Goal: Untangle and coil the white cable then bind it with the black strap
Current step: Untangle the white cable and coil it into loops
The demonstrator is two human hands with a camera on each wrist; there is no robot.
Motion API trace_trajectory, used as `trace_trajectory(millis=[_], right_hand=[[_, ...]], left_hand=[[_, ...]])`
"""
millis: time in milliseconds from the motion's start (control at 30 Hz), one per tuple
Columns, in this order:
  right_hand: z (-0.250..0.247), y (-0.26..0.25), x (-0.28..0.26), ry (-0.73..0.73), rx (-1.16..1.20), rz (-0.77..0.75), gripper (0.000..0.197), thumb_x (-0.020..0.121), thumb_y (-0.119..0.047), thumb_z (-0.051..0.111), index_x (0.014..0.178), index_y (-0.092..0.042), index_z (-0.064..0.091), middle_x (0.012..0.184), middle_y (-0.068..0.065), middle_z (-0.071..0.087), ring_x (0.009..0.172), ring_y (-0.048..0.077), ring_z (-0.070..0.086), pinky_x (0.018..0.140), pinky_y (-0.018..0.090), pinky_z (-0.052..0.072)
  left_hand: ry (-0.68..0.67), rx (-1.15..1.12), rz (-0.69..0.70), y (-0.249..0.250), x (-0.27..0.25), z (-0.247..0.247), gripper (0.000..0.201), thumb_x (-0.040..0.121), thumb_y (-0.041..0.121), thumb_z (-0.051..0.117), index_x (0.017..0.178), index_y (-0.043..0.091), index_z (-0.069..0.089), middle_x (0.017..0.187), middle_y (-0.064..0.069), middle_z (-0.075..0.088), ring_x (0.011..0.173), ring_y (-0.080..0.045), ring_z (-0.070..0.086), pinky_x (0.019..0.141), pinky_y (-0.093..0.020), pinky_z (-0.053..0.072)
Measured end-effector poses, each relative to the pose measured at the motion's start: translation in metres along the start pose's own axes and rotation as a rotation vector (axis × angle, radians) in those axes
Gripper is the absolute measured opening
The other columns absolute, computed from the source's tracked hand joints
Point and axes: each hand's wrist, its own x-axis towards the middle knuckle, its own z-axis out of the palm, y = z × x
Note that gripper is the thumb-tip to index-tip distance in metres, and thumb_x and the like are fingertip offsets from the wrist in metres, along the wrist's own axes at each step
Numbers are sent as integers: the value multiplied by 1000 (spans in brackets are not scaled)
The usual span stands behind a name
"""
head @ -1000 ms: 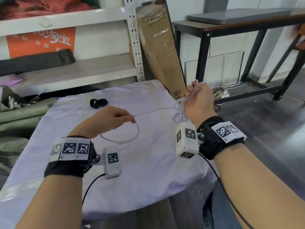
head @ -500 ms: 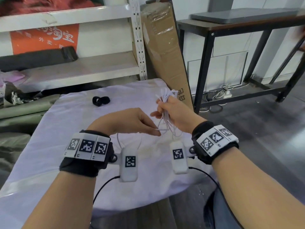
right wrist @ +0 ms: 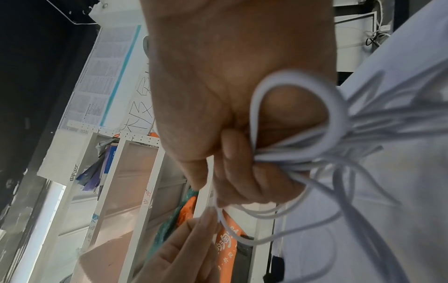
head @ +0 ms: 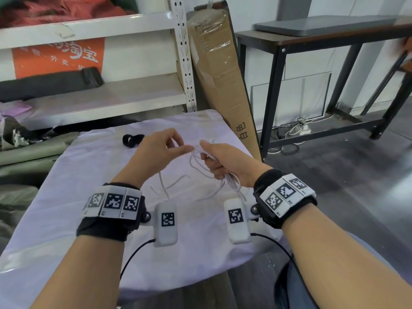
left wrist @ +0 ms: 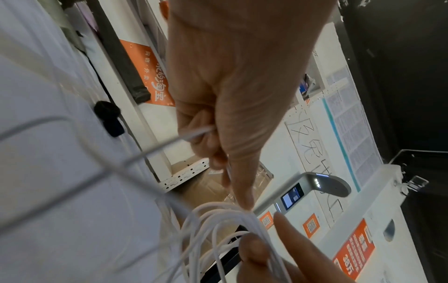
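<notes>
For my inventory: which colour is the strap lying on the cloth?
Black; the strap shows best in the head view.

A tall cardboard box (head: 219, 70) leans beside metal shelving (head: 93, 97).

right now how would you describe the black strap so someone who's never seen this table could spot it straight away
Start at the table draped in a pale cloth, in front of the white metal shelving. Look to its far side, just beyond the left hand: the black strap lies there, curled into small loops. It is the only dark thing on the cloth, apart from the white cable held between both hands.
</notes>
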Motion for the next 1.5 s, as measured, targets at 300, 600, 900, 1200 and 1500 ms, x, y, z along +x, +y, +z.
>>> trace_trajectory(millis=[300,600,900,1200,1500], right_hand=[[-5,-2,-2,-87,76,-87,36,100,-40,40,72,-17,46,46,-9,28,37,7,22,38,18,23],[-1,-4,-11,-275,64,-70,37,101,-33,38,71,-13,46,44,-8,25,36,6,19,40,21,17],[-10,-5,-6,-78,21,-166,19,97,-21,51,87,-10,63,59,-4,40,47,7,36,44,14,34],[-9,-3,-7,24,32,-205,23,97,-24,49,87,-8,61,53,-2,37,47,10,49,48,18,45],[4,-8,-9,-150,-6,-67,40,96,-46,42,92,-8,56,54,-6,26,40,6,22,42,19,18]], left_hand=[[-161,-308,12,1,-2,-9,34,78,48,65,109,35,58,86,12,54,66,0,53,65,-14,42],[-220,-124,136,-4,0,13,37,82,23,72,117,27,60,110,9,64,95,-6,58,88,-28,45],[-207,-632,-68,6,-3,5,4,93,12,57,93,8,57,68,0,67,65,-12,62,68,-27,44],[-330,-1107,-253,7,-2,-13,15,86,-1,53,93,12,56,49,4,40,36,-6,34,54,-24,50],[-181,-961,-228,-1,2,-12,24,82,-10,58,90,12,58,54,-2,35,34,-9,27,48,-23,46]])
